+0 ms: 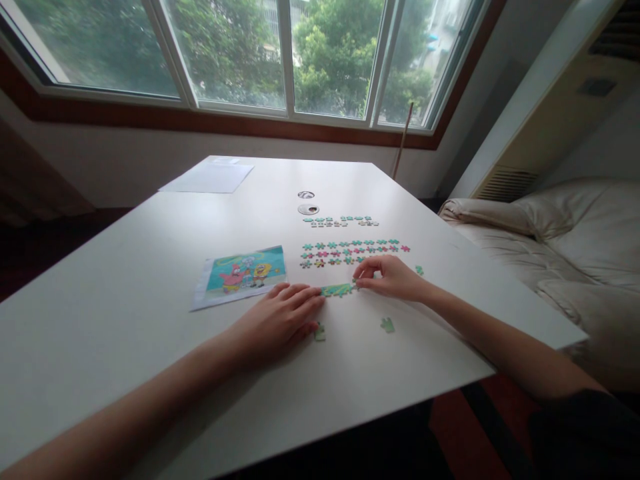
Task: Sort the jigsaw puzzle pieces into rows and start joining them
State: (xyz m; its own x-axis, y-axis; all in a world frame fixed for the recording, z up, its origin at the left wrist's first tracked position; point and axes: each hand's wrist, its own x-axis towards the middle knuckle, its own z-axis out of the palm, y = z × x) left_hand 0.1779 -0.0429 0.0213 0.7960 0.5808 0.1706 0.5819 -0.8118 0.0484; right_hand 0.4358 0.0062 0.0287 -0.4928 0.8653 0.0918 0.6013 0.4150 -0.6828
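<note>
A short strip of joined green puzzle pieces (337,291) lies flat on the white table. My left hand (284,312) rests palm down at the strip's left end, fingers stretched out. At the right end, my right hand (390,277) pinches a small puzzle piece (355,283) against the strip; the fingers partly cover it. One loose green piece (320,332) lies by my left fingertips, and another loose piece (387,325) lies below my right hand. Beyond the hands, several rows of loose puzzle pieces (345,245) are laid out. The cartoon picture sheet (245,275) lies left of the strip.
Farther back are two small round items (308,209) and more pieces (340,221). White paper (210,179) lies at the table's far left corner. One green piece (419,270) sits right of my right hand. A cream sofa (500,227) stands beyond the table's right edge.
</note>
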